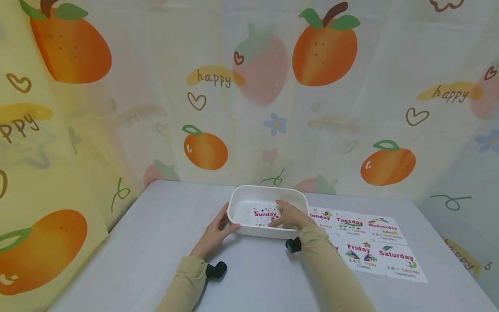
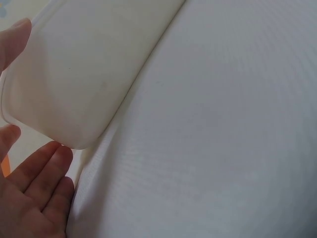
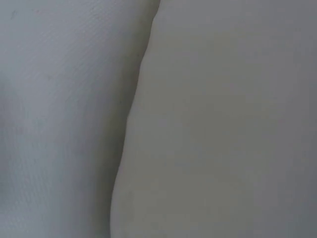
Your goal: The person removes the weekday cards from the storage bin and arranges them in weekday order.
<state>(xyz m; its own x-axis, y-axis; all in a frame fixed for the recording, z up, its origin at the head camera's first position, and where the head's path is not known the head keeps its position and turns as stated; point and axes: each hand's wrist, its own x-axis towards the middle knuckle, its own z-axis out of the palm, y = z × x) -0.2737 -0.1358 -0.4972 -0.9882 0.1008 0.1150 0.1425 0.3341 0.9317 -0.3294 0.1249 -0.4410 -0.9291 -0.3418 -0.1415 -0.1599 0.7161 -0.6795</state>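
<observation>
A white plastic basin [image 1: 257, 230] stands on the table, and a "Sunday" card [image 1: 264, 214] lies in its bottom. My left hand [image 1: 217, 230] holds the basin's left end, thumb at the front rim and fingers around the side. In the left wrist view the left hand [image 2: 34, 208] has its fingers against the basin's outer wall [image 2: 94, 69]. My right hand [image 1: 293, 216] reaches inside over the right part of the card, thumb and forefinger spread apart; some fingers are hidden. The right wrist view shows just the basin's pale wall [image 3: 213, 119], not the hand.
Right of the basin lie weekday cards in two rows, among them Tuesday [image 1: 349, 222], Wednesday [image 1: 383, 227], Friday [image 1: 360, 255] and Saturday [image 1: 399, 262]. The basin and right arm partly cover the leftmost ones. A fruit-printed curtain [image 1: 249, 143] hangs behind the white table [image 1: 156, 242].
</observation>
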